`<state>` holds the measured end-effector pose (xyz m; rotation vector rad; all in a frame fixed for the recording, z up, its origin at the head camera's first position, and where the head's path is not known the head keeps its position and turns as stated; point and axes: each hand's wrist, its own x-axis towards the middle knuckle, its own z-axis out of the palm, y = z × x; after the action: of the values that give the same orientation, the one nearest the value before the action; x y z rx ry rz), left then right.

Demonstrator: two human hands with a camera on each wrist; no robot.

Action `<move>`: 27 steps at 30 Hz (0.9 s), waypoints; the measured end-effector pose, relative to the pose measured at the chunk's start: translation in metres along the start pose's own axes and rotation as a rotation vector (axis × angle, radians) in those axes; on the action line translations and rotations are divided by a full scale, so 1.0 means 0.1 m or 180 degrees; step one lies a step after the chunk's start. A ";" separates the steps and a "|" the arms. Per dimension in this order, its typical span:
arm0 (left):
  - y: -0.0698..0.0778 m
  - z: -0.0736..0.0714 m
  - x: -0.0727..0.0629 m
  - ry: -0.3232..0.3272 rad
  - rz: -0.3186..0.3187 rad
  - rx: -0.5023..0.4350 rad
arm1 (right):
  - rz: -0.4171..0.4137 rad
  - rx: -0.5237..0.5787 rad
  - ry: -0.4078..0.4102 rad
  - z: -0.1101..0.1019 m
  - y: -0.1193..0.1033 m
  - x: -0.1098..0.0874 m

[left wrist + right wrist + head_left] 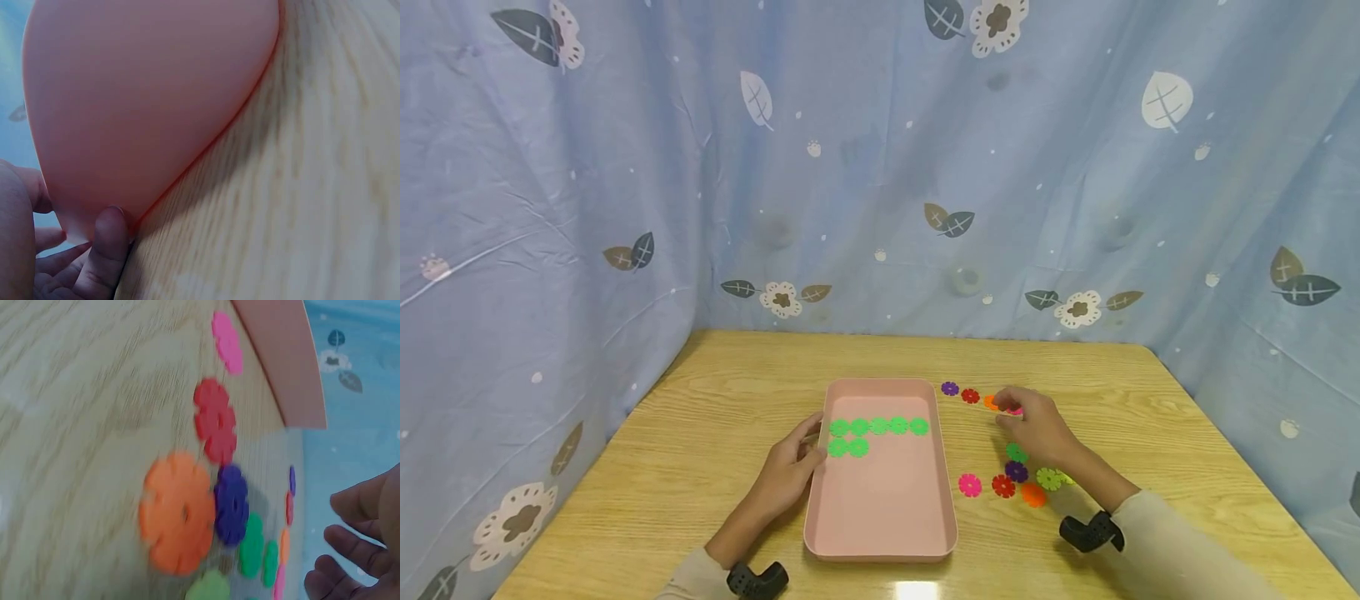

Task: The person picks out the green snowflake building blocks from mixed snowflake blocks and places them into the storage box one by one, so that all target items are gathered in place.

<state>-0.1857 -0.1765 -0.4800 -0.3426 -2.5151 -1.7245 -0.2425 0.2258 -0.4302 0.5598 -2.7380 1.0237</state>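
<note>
A pink tray lies on the table with several green flower-shaped discs in it, a long row and two below. My left hand grips the tray's left wall, thumb and fingertips at its rim and outer side, as the left wrist view also shows. Over the right part of the table, my right hand hovers with curved fingers apart and nothing between them. It covers part of a pink disc; an orange disc shows beside its fingertips. A loose green disc lies below the palm.
Nearer the front, right of the tray, lie a pink disc, red disc, purple disc, orange disc and lime disc. Farther back are another purple disc and red disc. A blue patterned curtain surrounds the table.
</note>
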 end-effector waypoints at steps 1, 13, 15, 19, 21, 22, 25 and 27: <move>0.00 0.00 0.00 0.0005 0.0000 -0.0002 | 0.0008 -0.0037 -0.0020 -0.02 0.02 -0.01; 0.00 -0.01 0.01 -0.0037 -0.0022 -0.0012 | 0.0170 -0.0281 -0.0277 -0.05 0.22 -0.04; 0.00 -0.01 0.01 -0.0047 -0.0022 0.0004 | 0.0164 -0.0301 -0.0301 -0.05 0.24 -0.04; 0.00 -0.02 0.02 -0.0036 -0.0017 0.0013 | 0.0129 -0.0318 -0.0332 -0.06 0.28 -0.02; 0.00 -0.03 0.02 -0.0030 -0.0012 0.0019 | 0.0089 -0.0326 -0.0380 -0.06 0.28 -0.01; 0.00 -0.03 0.02 -0.0025 -0.0007 0.0013 | 0.0074 -0.0340 -0.0414 -0.06 0.28 0.00; 0.00 -0.03 0.01 -0.0027 -0.0010 0.0011 | 0.0035 -0.0371 -0.0517 -0.06 0.26 0.02; 0.00 -0.02 0.01 -0.0023 -0.0015 0.0011 | 0.0022 -0.0403 -0.0572 -0.05 0.26 0.03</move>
<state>-0.1870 -0.1784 -0.4791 -0.3435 -2.5255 -1.7235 -0.2552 0.2463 -0.4405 0.6513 -2.9365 0.8311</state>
